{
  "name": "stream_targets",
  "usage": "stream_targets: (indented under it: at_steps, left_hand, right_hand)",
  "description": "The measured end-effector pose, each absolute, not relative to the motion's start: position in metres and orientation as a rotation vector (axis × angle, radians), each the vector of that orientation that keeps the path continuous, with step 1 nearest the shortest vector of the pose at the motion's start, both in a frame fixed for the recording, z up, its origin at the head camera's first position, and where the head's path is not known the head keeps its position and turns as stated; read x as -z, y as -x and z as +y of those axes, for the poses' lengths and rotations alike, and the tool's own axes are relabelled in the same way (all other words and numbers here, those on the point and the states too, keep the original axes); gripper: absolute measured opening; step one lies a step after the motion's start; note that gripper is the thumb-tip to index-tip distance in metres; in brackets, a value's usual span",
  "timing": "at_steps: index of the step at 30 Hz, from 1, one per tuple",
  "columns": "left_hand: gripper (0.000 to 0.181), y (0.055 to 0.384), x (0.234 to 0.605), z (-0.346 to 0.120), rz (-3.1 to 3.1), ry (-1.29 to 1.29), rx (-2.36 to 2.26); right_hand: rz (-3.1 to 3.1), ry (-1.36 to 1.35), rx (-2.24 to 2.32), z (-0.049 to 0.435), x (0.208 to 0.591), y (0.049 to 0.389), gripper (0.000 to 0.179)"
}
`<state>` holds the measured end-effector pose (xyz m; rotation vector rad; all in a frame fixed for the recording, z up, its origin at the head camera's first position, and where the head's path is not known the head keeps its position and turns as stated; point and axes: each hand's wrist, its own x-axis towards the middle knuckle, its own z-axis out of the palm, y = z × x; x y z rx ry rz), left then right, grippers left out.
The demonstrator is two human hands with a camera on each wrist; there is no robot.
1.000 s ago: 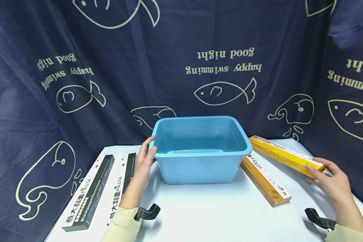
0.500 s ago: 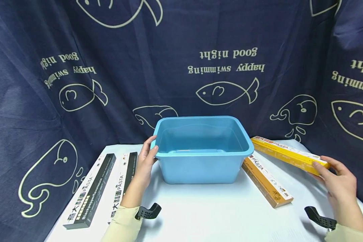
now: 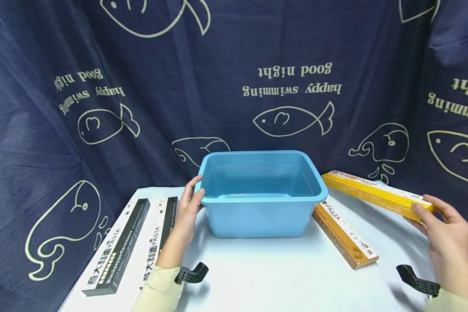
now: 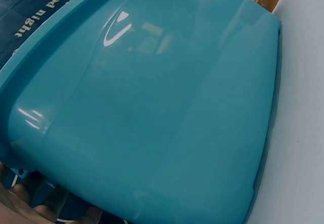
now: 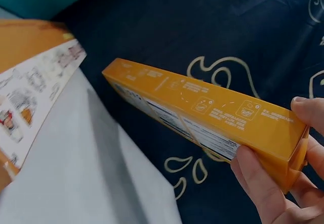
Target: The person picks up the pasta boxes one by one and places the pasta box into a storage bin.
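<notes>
Steadying blue tub [image 3: 257,221], presumably, my left hand [image 3: 187,208] grips its rim [image 3: 234,200], right hand [image 3: 450,229] pinching yellow box [image 3: 374,195] by one end.

I could pass across the flat white tabletop [image 3: 281,273] before the blue rectangular plastic tub [image 3: 257,219], or down through its open top. A long brown-and-white cardboard box [image 3: 345,236] obstructs the low way between tub and my right hand [image 3: 448,229].
</notes>
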<state>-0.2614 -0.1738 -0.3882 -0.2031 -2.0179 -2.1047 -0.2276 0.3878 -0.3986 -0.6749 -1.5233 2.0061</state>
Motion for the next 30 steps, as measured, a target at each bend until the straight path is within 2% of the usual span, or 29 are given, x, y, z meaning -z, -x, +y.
stream_targets:
  at_steps: [9,23,30]
  left_hand:
    - [0.045,0.262,0.387,-0.174,-2.028,0.196,2.102]
    - [0.046,0.262,0.388,-0.174,-2.029,0.178,2.105]
    - [0.047,0.261,0.387,-0.173,-2.022,0.192,2.102]
  right_hand:
    - [-1.447,0.557,-2.021,0.379,0.38,0.222,0.057]
    - [-1.375,0.565,-1.998,0.363,0.349,0.216,0.053]
    - [-1.354,0.471,-2.027,0.357,0.338,0.213,0.052]
